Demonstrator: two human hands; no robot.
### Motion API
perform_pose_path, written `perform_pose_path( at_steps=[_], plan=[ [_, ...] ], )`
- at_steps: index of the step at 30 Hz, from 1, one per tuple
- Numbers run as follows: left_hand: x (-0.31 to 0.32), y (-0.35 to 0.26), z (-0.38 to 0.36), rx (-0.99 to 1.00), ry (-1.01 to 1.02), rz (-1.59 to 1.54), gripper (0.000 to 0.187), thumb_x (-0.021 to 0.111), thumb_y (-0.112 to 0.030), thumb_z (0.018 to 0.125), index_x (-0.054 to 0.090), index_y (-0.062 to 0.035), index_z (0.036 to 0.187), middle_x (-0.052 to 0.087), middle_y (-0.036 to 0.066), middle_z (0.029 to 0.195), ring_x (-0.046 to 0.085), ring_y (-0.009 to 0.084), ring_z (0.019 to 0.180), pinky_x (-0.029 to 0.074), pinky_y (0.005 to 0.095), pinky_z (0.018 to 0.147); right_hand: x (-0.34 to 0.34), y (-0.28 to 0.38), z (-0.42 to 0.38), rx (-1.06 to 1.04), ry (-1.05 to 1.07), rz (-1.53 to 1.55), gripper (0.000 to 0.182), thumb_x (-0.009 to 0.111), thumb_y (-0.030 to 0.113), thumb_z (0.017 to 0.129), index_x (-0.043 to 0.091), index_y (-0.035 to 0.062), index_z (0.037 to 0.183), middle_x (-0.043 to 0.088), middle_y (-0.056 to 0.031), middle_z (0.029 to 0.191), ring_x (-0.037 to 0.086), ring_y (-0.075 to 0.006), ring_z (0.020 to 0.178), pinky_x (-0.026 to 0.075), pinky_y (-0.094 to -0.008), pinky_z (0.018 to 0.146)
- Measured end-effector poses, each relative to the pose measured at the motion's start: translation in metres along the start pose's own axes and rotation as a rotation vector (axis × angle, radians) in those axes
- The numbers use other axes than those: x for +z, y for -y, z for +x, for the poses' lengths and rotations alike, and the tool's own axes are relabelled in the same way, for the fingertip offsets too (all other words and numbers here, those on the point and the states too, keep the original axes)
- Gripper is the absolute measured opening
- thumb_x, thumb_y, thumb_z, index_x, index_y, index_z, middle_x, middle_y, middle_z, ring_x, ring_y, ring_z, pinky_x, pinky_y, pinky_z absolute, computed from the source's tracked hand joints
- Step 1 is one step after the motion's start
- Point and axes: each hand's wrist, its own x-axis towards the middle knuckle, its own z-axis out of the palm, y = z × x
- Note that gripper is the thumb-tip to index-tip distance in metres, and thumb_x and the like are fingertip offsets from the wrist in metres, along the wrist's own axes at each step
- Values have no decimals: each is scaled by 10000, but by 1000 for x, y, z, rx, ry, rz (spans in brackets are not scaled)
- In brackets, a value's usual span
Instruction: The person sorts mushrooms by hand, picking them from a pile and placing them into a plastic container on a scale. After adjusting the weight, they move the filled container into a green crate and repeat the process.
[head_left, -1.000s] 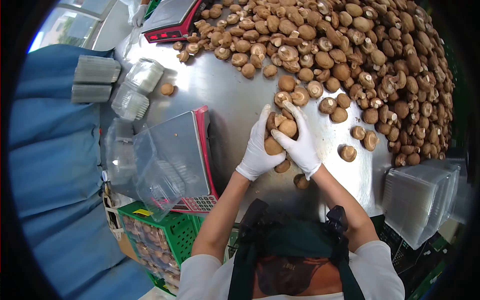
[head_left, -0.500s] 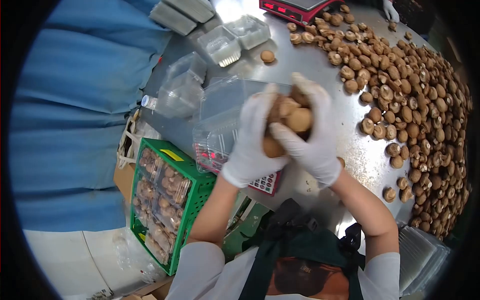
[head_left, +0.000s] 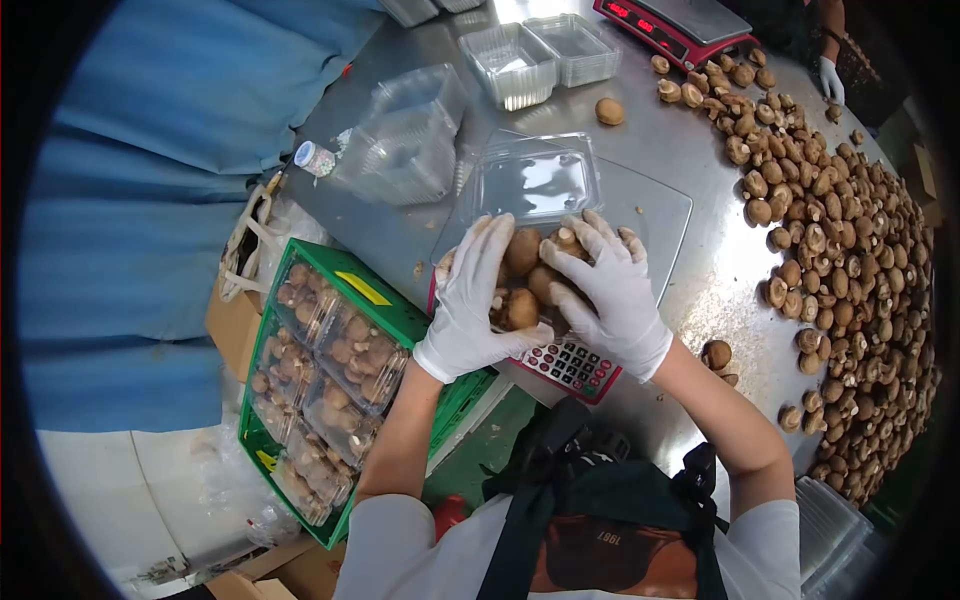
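Note:
Several brown mushrooms (head_left: pixel 523 252) sit between my two white-gloved hands, at the base of a clear plastic clamshell box whose lid (head_left: pixel 545 180) lies open behind them. My left hand (head_left: pixel 472 305) curves round the mushrooms on the left, thumb along the near side. From the right, my right hand (head_left: pixel 618 300) cups the pile, its fingers over the top. The box rests on a scale with a red-edged keypad (head_left: pixel 568 365); the gloves hide most of the box's base.
Loose mushrooms (head_left: pixel 840 270) spread along the table's right side. Stacked clear boxes (head_left: pixel 510 65) and another red scale (head_left: pixel 670 30) stand at the back. A green crate (head_left: pixel 385 290) of filled boxes is at left. Another person's gloved hand (head_left: pixel 831 82) shows at far right.
Both hands have come down with the mushrooms onto the box on the scale, and the cluster has spread out between them. The whole view has shifted slightly.

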Motion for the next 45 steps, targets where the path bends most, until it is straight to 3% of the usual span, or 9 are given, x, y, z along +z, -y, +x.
perform_pose_path(
  at_steps=[2,7,13,20,29,33,36,40,45],
  plan=[
    [7,-2,3,-38,-110,-242,835,781,-242,832,394,-50,1546,552,211,1419,497,396,1369,360,463,1133,-10,-2,0,56,35,58,452,624,174,943,604,173,1395,561,-206,1389,495,-399,1358,324,-567,1115],
    [22,-10,14,-5,-118,135,580,723,-134,846,544,-79,1395,589,132,1373,494,380,1354,362,479,1106,-19,-29,-17,193,-225,578,564,515,-22,939,502,74,1494,556,-171,1451,494,-332,1391,344,-413,1187],
    [30,-18,24,45,-100,237,544,676,-58,796,578,-127,1327,603,84,1326,492,344,1354,331,493,1088,-71,-62,-90,504,-262,385,411,547,-4,965,607,32,1370,607,-144,1379,543,-266,1318,386,-390,1151],
    [35,-19,29,79,-295,126,478,585,65,800,602,-29,1269,627,166,1262,572,383,1248,422,440,1099,-68,-75,-208,599,24,-277,539,709,83,862,622,148,1390,589,-191,1364,551,-377,1264,425,-432,1103],
    [6,-35,50,88,-259,4,417,683,-25,886,619,-20,1298,655,135,1277,614,298,1204,450,384,1072,-38,-100,-229,692,22,-58,573,713,94,859,594,151,1416,578,-223,1335,554,-403,1201,447,-447,1071],
    [29,-67,68,134,-119,132,443,744,-84,835,655,-62,1269,658,143,1229,595,365,1186,442,431,1068,-38,-90,-217,657,9,-158,554,724,109,858,605,134,1398,561,-241,1364,548,-407,1226,433,-469,1084],
    [47,-43,74,96,12,102,400,720,-85,876,651,-59,1268,664,121,1195,617,295,1154,457,402,1045,-40,-82,-199,639,-112,-132,525,721,101,850,626,123,1366,552,-236,1394,541,-401,1255,420,-475,1092],
    [37,-31,75,-191,-92,-563,303,642,-60,971,634,-25,1272,646,70,1248,593,143,1172,466,307,1040,-66,-50,-124,402,-149,-40,474,719,100,841,662,125,1311,626,-155,1310,551,-371,1246,426,-462,1076],
    [16,-35,65,-264,-273,-935,291,580,-52,1010,608,0,1294,625,61,1271,586,151,1177,446,314,1063,-54,-26,-35,59,-29,-173,442,731,127,811,684,130,1250,688,-72,1204,576,-343,1228,418,-496,1049]
  ],
)
